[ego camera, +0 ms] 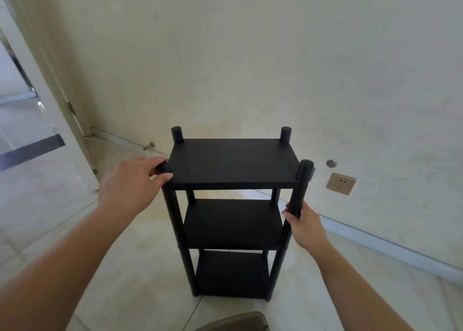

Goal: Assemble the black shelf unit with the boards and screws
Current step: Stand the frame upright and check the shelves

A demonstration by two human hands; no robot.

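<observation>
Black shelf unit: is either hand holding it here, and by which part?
Both. The left hand grips the top end of the shelf unit's near left post; the right hand grips the near right post below the top board.

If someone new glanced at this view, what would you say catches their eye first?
The black shelf unit stands upright mid-frame on the pale tiled floor, three boards stacked between four round posts. The left hand grips the top of the near left post, while the right hand holds the near right post below the top board. A wall socket sits low on the wall to the right.
</observation>
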